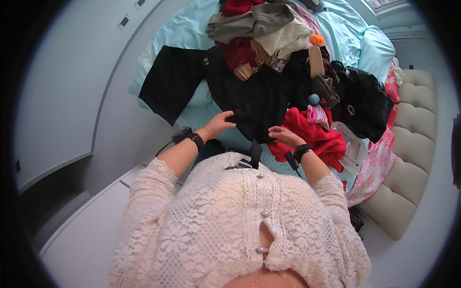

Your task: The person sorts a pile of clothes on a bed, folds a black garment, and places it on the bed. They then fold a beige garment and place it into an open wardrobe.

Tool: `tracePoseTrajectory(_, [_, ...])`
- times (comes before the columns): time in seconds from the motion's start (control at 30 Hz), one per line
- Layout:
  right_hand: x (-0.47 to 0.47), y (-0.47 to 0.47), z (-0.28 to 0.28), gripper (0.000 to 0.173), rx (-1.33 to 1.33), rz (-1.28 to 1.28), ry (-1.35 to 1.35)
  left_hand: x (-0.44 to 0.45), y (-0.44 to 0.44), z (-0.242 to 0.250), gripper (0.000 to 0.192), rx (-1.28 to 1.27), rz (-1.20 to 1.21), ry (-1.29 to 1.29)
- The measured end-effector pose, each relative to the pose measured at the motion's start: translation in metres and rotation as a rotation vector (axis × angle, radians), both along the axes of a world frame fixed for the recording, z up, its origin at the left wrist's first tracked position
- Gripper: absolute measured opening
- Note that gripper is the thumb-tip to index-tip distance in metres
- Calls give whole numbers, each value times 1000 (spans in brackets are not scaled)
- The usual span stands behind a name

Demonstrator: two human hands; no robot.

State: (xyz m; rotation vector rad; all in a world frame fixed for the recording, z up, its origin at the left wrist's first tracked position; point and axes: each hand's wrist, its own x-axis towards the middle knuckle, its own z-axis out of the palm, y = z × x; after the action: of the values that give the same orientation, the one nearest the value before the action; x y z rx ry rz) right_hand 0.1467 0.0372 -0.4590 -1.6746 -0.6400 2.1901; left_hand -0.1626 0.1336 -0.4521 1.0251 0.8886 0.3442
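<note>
A black garment [248,97] lies spread over the near part of the bed, its other section reaching out to the left, with two small metal fastenings near its top. My left hand [220,124] is at its lower left edge, fingers apart and with nothing visible between them. At the lower right edge, my right hand [284,136] has its fingertips against the black cloth; whether they pinch it cannot be told. Red fabric [313,133] lies just beyond my right hand. Each wrist wears a black strap with a small device.
A heap of clothes, including a grey garment [252,23], covers the far bed. A black plastic bag [360,100] stands at right, near the padded headboard [414,133]. A blue ball [314,99] rests on the pile. White cabinets [90,219] stand at left.
</note>
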Motion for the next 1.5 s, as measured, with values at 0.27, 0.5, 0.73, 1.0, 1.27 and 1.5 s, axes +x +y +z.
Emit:
tracePoseTrajectory(0.27, [-33,23,-4,88,-79,182,-354,-3,6,25,42,198,-51,69])
tracePoseTrajectory(0.5, [-2,18,23,36,514,-152,36,-17,21,42,47,-24,95,-23])
tracePoseTrajectory(0.73, [-9,-9,94,43,413,-228,508,24,29,44,45,-283,111,-262])
tracePoseTrajectory(1.0, [-22,-26,75,41,-114,-225,187,24,57,112,49,-524,75,-315])
tracePoseTrajectory(1.27, [13,-4,173,61,552,-192,519,21,82,234,59,-281,-121,-421])
tracePoseTrajectory(1.5, [20,42,239,26,333,-597,695,50,103,316,50,-21,-232,-523])
